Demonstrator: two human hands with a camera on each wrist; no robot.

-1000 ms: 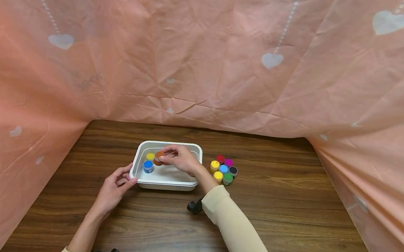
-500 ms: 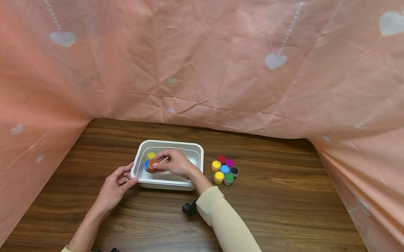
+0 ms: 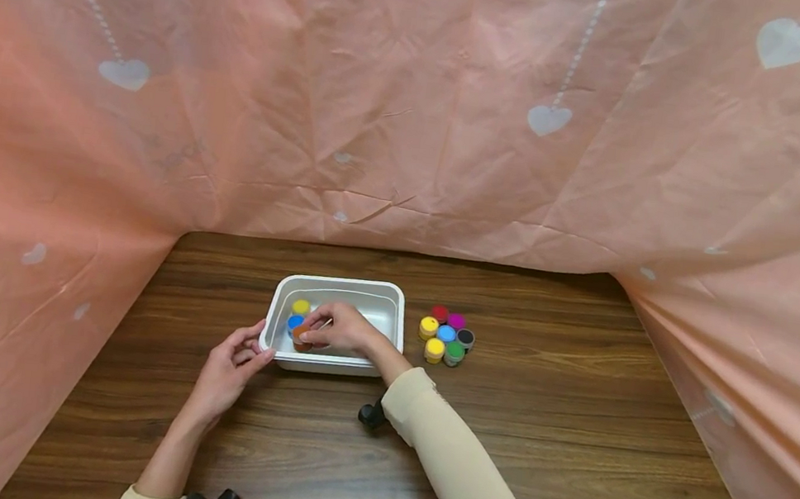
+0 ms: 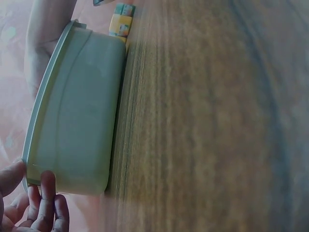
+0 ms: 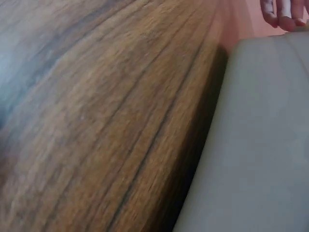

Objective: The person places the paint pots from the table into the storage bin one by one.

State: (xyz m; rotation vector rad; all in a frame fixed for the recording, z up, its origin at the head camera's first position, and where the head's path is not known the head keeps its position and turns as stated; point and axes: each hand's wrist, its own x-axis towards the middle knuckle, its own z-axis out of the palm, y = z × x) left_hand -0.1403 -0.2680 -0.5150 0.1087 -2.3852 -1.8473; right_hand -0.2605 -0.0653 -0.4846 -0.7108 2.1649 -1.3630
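Observation:
A white plastic tub stands on the wooden table in the head view. My left hand grips its near left corner, thumb at the rim and fingers along the outer wall, as the left wrist view shows with the fingers. Reaching into the tub, my right hand pinches a small orange-brown paint pot near the left end. Just behind that pot are a blue-lidded paint pot and a yellow-lidded one. In the right wrist view the tub's outer wall hides the right hand's work.
Right of the tub, several paint pots stand clustered on the table, among them a green one, a black one, a light blue one and a red one. A pink curtain with hearts encloses the table's back and sides.
My right hand has carried the orange-brown pot left and toward the near side of the tub, lowering it in front of the blue one. My left hand keeps its grip on the corner.

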